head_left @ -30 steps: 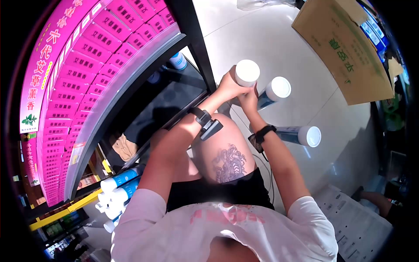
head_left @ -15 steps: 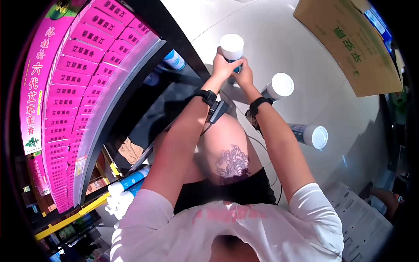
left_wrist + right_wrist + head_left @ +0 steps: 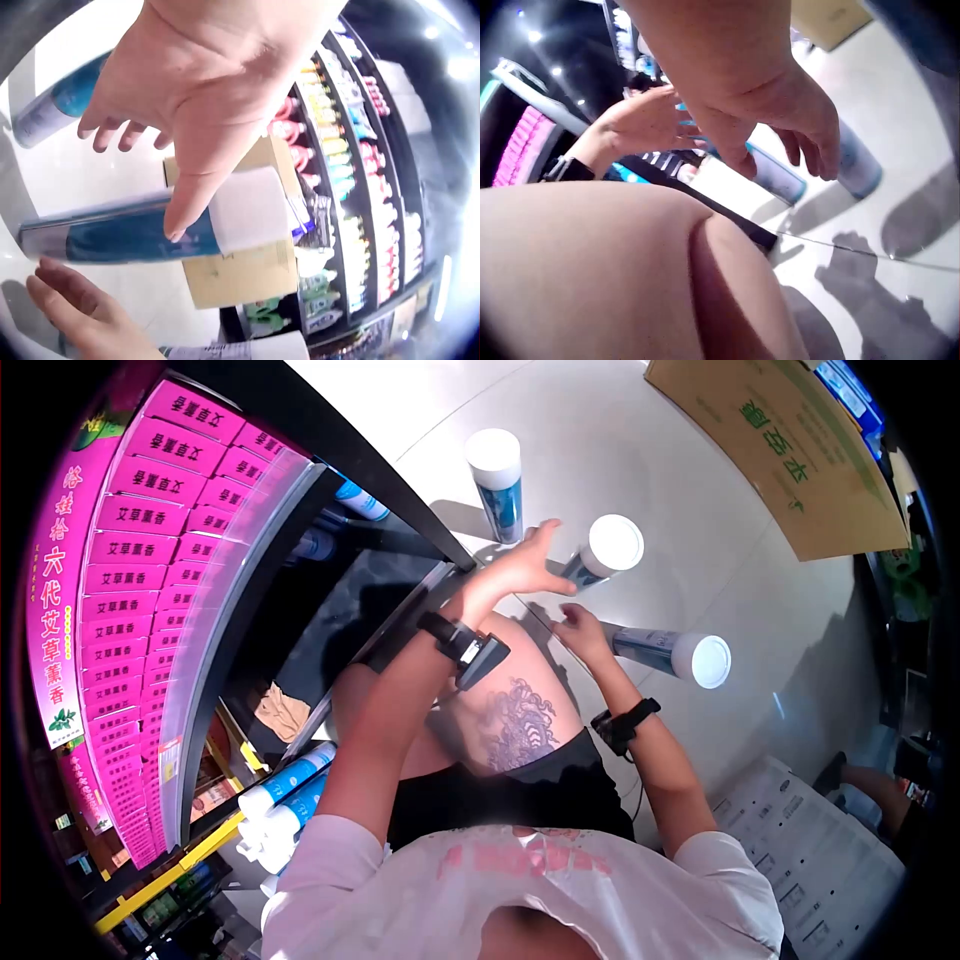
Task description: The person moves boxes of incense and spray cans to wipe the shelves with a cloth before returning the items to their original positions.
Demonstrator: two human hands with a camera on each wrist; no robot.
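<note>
Three blue cans with white caps stand on the pale tiled floor: a far can (image 3: 497, 485), a middle can (image 3: 612, 547) and a near can (image 3: 680, 652). The left hand (image 3: 522, 565) is spread between the far and middle cans; in the left wrist view its thumb overlaps a can (image 3: 135, 232), and contact cannot be told. Beside the middle and near cans, the right hand (image 3: 585, 635) has its fingers loosely bent and holds nothing. The right wrist view shows the right hand (image 3: 780, 112) above the floor with cans behind it.
A shelf of pink boxes (image 3: 140, 550) curves along the left, with more white-capped cans (image 3: 290, 780) at its lower end. A cardboard box (image 3: 790, 460) sits at the upper right, and a white printed carton (image 3: 810, 850) lies at the lower right.
Both hands have let go of the can, which stands at the far end of the group. They have moved back toward the middle can, the left hand spreading its fingers.
</note>
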